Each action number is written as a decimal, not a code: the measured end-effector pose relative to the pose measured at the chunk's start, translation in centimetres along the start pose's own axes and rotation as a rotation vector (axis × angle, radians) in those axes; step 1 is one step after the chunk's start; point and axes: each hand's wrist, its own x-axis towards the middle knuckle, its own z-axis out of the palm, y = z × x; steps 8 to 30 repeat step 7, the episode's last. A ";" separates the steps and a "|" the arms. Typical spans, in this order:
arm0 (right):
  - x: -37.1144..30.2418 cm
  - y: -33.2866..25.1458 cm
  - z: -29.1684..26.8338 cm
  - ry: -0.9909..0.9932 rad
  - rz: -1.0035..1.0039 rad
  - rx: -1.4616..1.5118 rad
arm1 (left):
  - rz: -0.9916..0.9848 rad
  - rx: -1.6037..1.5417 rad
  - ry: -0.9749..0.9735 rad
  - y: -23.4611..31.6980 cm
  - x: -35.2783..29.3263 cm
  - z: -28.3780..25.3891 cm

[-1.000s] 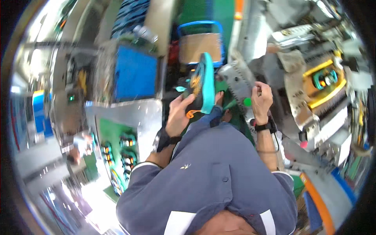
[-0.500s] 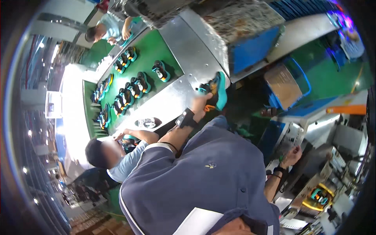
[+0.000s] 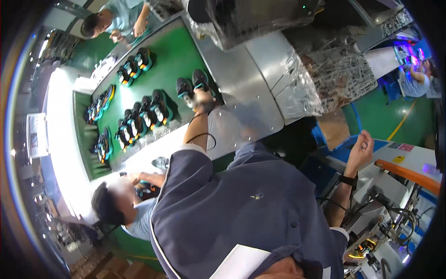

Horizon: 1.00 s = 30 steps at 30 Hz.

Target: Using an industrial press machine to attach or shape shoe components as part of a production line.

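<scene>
My left hand (image 3: 203,101) reaches out over the green work surface (image 3: 179,44). Its fingers are round the near end of a dark shoe (image 3: 200,78) with teal and orange details, which stands beside another dark shoe (image 3: 184,87). The hand hides much of the held shoe. Off to the right, my right hand (image 3: 360,152) is raised near a machine, its fingers curled together. A small dark shape shows at those fingers, too small to name.
Rows of similar shoes (image 3: 144,114) stand on the green surface. A metal tabletop (image 3: 260,74) adjoins it, with a plastic-wrapped block (image 3: 337,74) beyond. One co-worker (image 3: 109,202) sits at near left, another (image 3: 109,23) at far left. Machinery (image 3: 371,223) with cables lies at right.
My left hand has carried the shoe left and away from me, from the metal table's edge onto the green surface. My right hand has risen away from the machine. The view has shifted.
</scene>
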 end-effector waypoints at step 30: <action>5.5 -3.9 5.9 0.062 -0.117 0.111 | 0.432 0.101 -0.143 -0.1 3.4 0.0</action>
